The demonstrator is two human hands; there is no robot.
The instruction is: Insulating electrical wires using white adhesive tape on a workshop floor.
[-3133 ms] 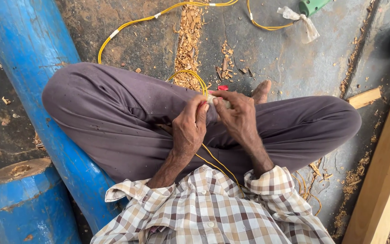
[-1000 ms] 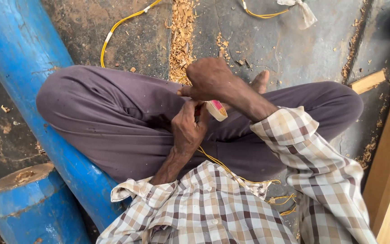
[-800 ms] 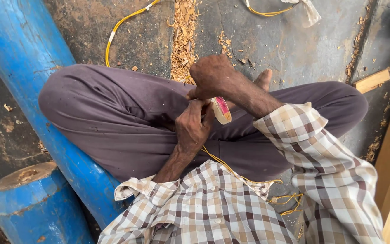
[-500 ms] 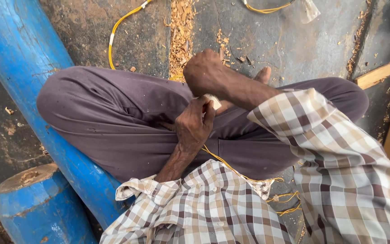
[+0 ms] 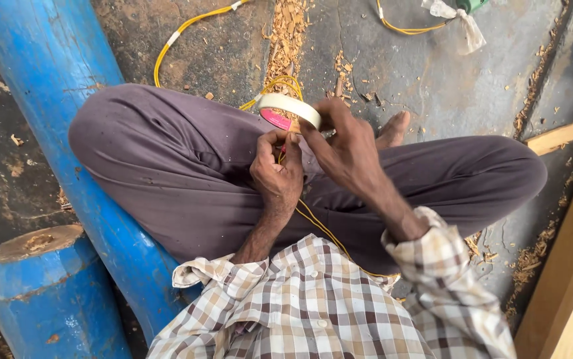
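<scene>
I sit cross-legged on a concrete floor in dark trousers and a checked shirt. My right hand (image 5: 343,143) holds a roll of white tape (image 5: 289,108) with a pink inner core, lifted above my lap. My left hand (image 5: 278,174) pinches a yellow cable (image 5: 319,226) just below the roll, fingertips close to the tape's loose end. The cable runs from my lap up over my knee and across the floor (image 5: 187,30).
A blue painted log (image 5: 67,133) lies along my left side, with a blue stump (image 5: 47,286) near it. Wood shavings (image 5: 286,33) are strewn on the floor. Pale wooden planks (image 5: 565,266) lie at the right. A second yellow cable piece (image 5: 409,28) with cloth lies at the top.
My right hand swung the tape roll around from over my left hand to a raised spot above it. The right sleeve pulled back toward me. My left hand stayed on the cable.
</scene>
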